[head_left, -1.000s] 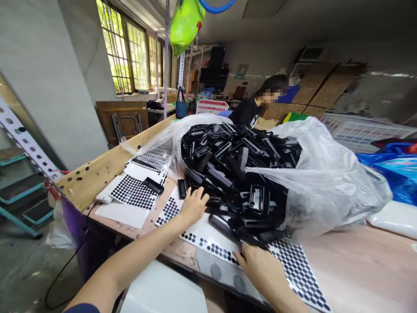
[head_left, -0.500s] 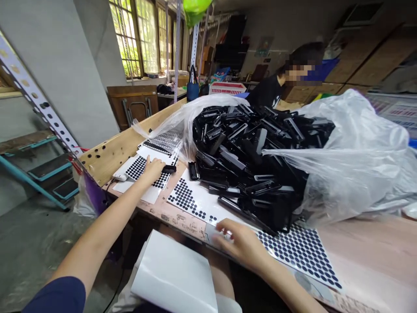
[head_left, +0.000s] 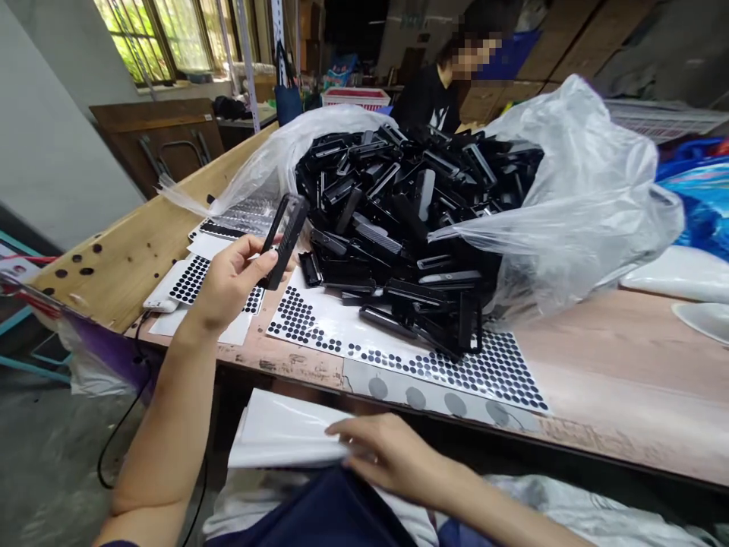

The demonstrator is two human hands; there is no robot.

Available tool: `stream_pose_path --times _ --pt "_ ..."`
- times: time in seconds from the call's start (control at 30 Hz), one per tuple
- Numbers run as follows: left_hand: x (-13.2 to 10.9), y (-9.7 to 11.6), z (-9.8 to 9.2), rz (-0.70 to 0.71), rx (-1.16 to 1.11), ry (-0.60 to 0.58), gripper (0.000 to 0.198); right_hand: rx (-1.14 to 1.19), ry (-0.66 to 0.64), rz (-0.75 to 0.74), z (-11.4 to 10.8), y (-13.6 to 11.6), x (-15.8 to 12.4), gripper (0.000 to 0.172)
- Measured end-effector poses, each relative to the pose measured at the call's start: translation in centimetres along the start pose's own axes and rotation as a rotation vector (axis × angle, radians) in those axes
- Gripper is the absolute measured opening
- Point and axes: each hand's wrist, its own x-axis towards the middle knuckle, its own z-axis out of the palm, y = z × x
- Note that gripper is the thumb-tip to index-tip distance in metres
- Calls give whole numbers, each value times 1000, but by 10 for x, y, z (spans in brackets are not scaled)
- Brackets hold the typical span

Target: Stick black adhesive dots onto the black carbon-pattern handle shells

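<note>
My left hand [head_left: 231, 277] is closed on a black plastic part [head_left: 286, 243], a long narrow frame with an open slot, tilted upright above the table. Below that hand lie sheets of black dot stickers [head_left: 190, 279]. My right hand [head_left: 392, 456] is at my lap, its fingers closed over the right edge of some white sheets [head_left: 290, 429]; its thumb side is partly hidden. A heap of similar black parts [head_left: 392, 205] spills from a clear plastic bag [head_left: 586, 190] onto a large dot-sticker sheet [head_left: 512, 372].
A wooden board [head_left: 130, 251] edges the table's left side, with loose dots stuck on it. A white device [head_left: 165, 287] with a cable lies near the left corner. Across the table is another person [head_left: 427, 99]. White items [head_left: 677, 275] lie at the right.
My left hand has raised the black part off the left side of the table. My right hand has moved from the table edge down to the white sheets. The view has shifted.
</note>
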Motion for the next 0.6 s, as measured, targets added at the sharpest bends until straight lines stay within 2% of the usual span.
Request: stream_pose_path --times 0.07,0.13,0.23,0.3,0.4,0.5,0.6 --pt "-10 25 11 -3 -206 -7 26 190 83 72 -29 1 4 30" --pt "-17 43 20 -8 -363 2 24 268 150 140 -56 11 9 31" --pt "-23 47 33 -60 -549 22 21 230 319 255 -84 35 14 46" --pt "-26 35 44 -128 -652 -17 24 139 382 314 -92 50 17 49" --pt "-29 -2 65 -296 -830 -34 31 -19 390 345 -91 64 20 45" --pt "-35 -47 88 -449 -985 -66 35 -147 409 378 -84 68 24 45" --pt "-44 -83 104 -488 -1048 -50 44 -189 435 340 -73 66 31 42"
